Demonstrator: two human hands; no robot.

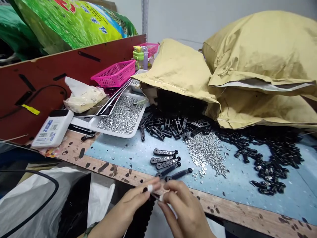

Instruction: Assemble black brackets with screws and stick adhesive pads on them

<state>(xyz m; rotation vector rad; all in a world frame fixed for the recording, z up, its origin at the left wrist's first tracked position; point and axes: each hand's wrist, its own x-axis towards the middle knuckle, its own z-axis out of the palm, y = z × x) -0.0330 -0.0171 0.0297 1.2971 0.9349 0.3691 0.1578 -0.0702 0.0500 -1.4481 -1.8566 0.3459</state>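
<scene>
Just in front of the table's edge, my left hand [135,200] pinches a small dark part [155,196] between thumb and fingers. White wrapping shows on one fingertip. My right hand [184,210] closes on the same part from the other side; motion blur and my fingers hide its exact shape. Right beyond my hands lie several black plastic arms with round ends, among them a smooth one [178,175] and a lattice-faced one [165,152]. A pile of small silver screws [214,153] and nuts [194,152] spreads farther right.
At left, a white tray [135,132] holds many small metal nuts, beside a white box-shaped device [52,129] and a pink basket [116,74]. Loose black parts [271,170] are heaped at right. Large paper sacks [260,49] stand behind. A black cable [55,185] loops at lower left.
</scene>
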